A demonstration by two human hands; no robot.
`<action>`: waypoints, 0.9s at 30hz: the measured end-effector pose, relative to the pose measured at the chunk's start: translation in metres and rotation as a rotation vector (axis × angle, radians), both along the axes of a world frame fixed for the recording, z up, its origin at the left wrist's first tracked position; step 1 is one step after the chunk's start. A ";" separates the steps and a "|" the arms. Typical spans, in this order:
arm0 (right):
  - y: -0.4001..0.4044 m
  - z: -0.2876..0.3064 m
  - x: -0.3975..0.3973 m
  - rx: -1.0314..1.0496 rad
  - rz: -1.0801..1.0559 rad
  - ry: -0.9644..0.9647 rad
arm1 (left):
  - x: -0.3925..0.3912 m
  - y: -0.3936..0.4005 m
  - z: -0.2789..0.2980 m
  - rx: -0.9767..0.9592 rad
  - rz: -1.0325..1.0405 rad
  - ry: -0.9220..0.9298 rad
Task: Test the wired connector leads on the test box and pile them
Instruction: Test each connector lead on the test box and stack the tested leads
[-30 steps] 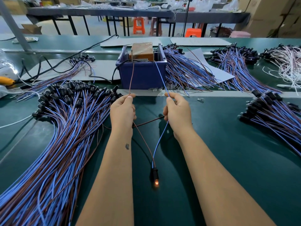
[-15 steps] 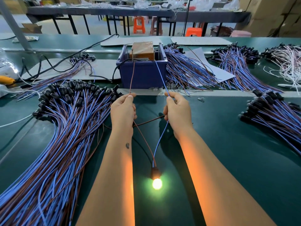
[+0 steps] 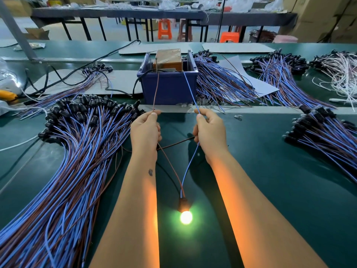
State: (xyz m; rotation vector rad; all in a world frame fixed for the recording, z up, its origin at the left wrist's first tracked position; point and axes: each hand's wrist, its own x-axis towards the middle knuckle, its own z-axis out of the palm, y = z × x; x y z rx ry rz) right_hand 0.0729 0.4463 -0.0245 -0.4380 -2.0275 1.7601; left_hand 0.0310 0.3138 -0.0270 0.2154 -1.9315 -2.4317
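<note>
Clearly the test is live: the lamp (image 3: 186, 217) at the connector end of the lead glows bright on the table (image 3: 280, 190), near the person and well short of the blue bin (image 3: 168, 88). The left hand (image 3: 145, 130) pinches the brown wire (image 3: 156, 89) between thumb and forefinger, and the right hand (image 3: 209, 132) pinches the blue wire (image 3: 190, 89) the same way, both just this side of the bin. Each wire runs up from the fingers into the bin, toward the tan test box (image 3: 167, 59) that sits inside it.

To do this step well, I judge the two bare ends should be kept steady on their contacts and well apart from each other, long enough to see an even glow, with the wires held lightly so the connector is not dragged. A passed lead would then go on the big pile of leads (image 3: 63, 167) left of the bin, laid with its connector beside the others.

Where the wire tips actually touch the test box cannot be made out; the bin wall hides the contacts. A dark wire (image 3: 174, 145) runs between the hands, and whether the right hand also grips it is unclear. The curled lower fingers of both hands are hidden.
</note>
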 end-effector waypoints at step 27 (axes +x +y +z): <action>0.000 0.001 0.001 0.003 0.003 -0.012 | -0.001 -0.001 -0.001 0.001 -0.009 0.003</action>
